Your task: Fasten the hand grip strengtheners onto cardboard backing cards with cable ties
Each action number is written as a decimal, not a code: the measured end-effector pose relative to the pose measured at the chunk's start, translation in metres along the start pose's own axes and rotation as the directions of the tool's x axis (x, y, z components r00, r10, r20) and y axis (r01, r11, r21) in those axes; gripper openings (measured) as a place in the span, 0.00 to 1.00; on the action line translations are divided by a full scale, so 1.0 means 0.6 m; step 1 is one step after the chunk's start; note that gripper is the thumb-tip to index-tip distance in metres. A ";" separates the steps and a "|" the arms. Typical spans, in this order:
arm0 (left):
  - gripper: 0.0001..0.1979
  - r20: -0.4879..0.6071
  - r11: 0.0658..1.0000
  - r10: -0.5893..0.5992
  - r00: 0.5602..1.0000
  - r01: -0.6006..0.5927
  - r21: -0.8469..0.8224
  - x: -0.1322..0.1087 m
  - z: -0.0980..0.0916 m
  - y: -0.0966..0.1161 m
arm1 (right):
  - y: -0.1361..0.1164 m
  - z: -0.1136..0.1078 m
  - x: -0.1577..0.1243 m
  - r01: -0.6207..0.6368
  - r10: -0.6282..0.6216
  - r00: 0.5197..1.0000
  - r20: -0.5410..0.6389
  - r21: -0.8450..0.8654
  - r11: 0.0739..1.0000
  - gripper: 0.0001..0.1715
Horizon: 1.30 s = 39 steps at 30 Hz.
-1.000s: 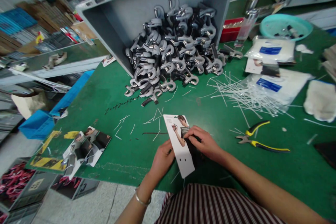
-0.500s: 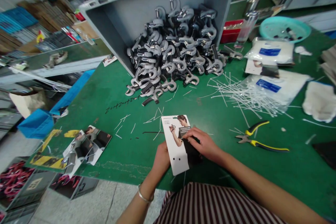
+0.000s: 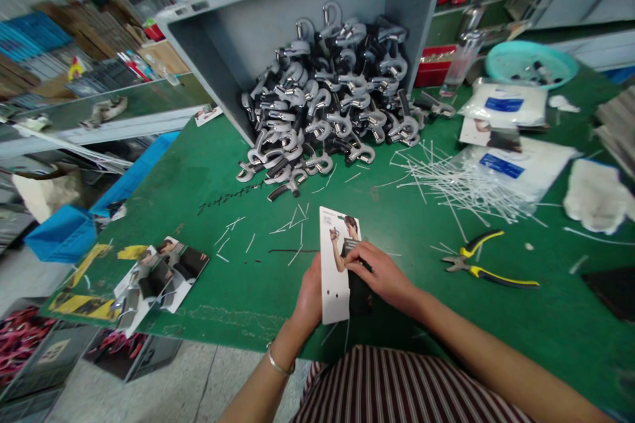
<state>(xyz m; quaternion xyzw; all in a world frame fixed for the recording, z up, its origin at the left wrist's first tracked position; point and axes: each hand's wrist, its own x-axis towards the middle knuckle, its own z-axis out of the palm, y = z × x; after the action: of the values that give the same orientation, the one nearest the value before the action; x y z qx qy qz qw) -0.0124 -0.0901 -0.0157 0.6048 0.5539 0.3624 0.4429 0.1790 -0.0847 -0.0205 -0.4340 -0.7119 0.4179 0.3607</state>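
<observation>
A printed backing card [image 3: 331, 277], white with a dark right part and two small holes low down, is tilted up over the front of the table. My left hand [image 3: 310, 292] holds it from behind at its left side, with the fingers hidden by the card. My right hand [image 3: 380, 272] is closed at the card's front, thumb and fingers pinched near the printed arm; whatever lies between the fingertips is too small to make out. Beyond them, grey and black hand grips [image 3: 317, 106] are heaped in a tipped grey crate [image 3: 218, 53].
Yellow-handled cutting pliers [image 3: 476, 266] lie open on the green table [image 3: 238, 304] at right. Behind them are loose white cable ties [image 3: 446, 185], plastic bags [image 3: 503, 106] and a turquoise basin [image 3: 530, 56]. Carded hand grips [image 3: 163, 271] lie at left by a blue bin [image 3: 62, 234].
The card has shifted slightly right and up and turned more upright and edge-on. My left hand has moved with it; my right hand remains pinched at its front.
</observation>
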 end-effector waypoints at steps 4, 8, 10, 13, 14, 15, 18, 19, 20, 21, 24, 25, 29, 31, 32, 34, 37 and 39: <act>0.17 -0.148 0.990 -0.065 0.987 0.046 -0.131 -0.015 -0.027 0.031 | 0.014 -0.008 0.004 -0.175 0.183 0.982 -0.052 0.133 0.976 0.06; 0.30 0.040 0.939 -0.243 0.969 0.246 -0.241 -0.029 -0.034 0.038 | 0.021 -0.011 0.001 -0.267 0.290 0.955 -0.064 0.242 0.933 0.06; 0.32 0.138 0.919 -0.294 0.946 0.319 -0.232 -0.026 -0.030 0.029 | 0.013 -0.017 -0.010 -0.248 0.260 0.965 -0.036 0.199 0.948 0.07; 0.26 0.140 0.892 -0.324 0.936 0.351 -0.285 -0.013 -0.032 0.016 | 0.003 -0.060 -0.033 -0.243 0.237 0.970 0.057 0.155 0.957 0.09; 0.25 0.129 0.889 -0.323 0.938 0.347 -0.299 -0.009 -0.034 0.015 | 0.004 -0.085 -0.037 -0.265 0.260 0.964 0.058 0.137 0.954 0.10; 0.25 0.126 0.888 -0.320 0.939 0.344 -0.306 -0.004 -0.035 0.015 | 0.008 -0.114 -0.036 -0.305 0.304 0.952 0.029 0.087 0.948 0.11; 0.30 0.184 0.887 -0.303 0.935 0.347 -0.305 0.009 -0.026 0.026 | 0.039 -0.211 0.001 -0.505 0.443 0.858 -0.259 -0.270 0.820 0.16; 0.32 0.215 0.884 -0.291 0.932 0.348 -0.312 0.013 -0.018 0.030 | 0.053 -0.238 0.023 -0.545 0.451 0.833 -0.322 -0.334 0.769 0.16; 0.33 0.246 0.878 -0.278 0.929 0.349 -0.326 0.018 -0.009 0.034 | 0.066 -0.261 0.048 -0.572 0.452 0.814 -0.364 -0.373 0.730 0.15; 0.34 0.265 0.869 -0.269 0.926 0.352 -0.348 0.022 0.000 0.037 | 0.078 -0.277 0.074 -0.600 0.452 0.795 -0.405 -0.408 0.689 0.14; 0.34 0.269 0.794 -0.291 0.918 0.389 -0.468 0.032 0.021 0.036 | 0.102 -0.298 0.141 -0.659 0.458 0.748 -0.480 -0.458 0.596 0.09; 0.33 0.267 0.750 -0.311 0.912 0.408 -0.520 0.033 0.024 0.033 | 0.107 -0.299 0.156 -0.669 0.465 0.741 -0.485 -0.466 0.580 0.08; 0.24 0.312 0.604 -0.390 0.866 0.496 -0.623 0.031 0.023 0.018 | 0.118 -0.319 0.180 -0.652 0.516 0.758 -0.400 -0.442 0.616 0.10; 0.19 0.301 0.594 -0.411 0.861 0.503 -0.627 0.035 0.020 0.014 | 0.121 -0.340 0.175 -0.638 0.553 0.770 -0.317 -0.383 0.668 0.14; 0.18 0.279 0.601 -0.415 0.866 0.491 -0.631 0.039 0.018 0.014 | 0.121 -0.351 0.168 -0.631 0.571 0.776 -0.268 -0.341 0.697 0.15; 0.16 0.224 0.628 -0.410 0.884 0.452 -0.634 0.051 0.009 0.015 | 0.118 -0.366 0.149 -0.616 0.594 0.787 -0.166 -0.238 0.750 0.14; 0.17 0.188 0.699 -0.373 0.908 0.409 -0.587 0.069 -0.014 0.024 | 0.104 -0.369 0.108 -0.588 0.586 0.809 -0.054 -0.094 0.803 0.18; 0.16 0.195 0.744 -0.341 0.920 0.391 -0.541 0.073 -0.029 0.031 | 0.092 -0.356 0.081 -0.573 0.572 0.820 -0.017 -0.029 0.819 0.23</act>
<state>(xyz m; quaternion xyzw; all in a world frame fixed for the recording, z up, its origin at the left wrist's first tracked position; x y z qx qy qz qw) -0.0169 -0.0442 0.0054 0.3383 0.5087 0.3917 0.6880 0.3661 0.0352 0.0200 -0.6352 -0.5542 0.4935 0.2142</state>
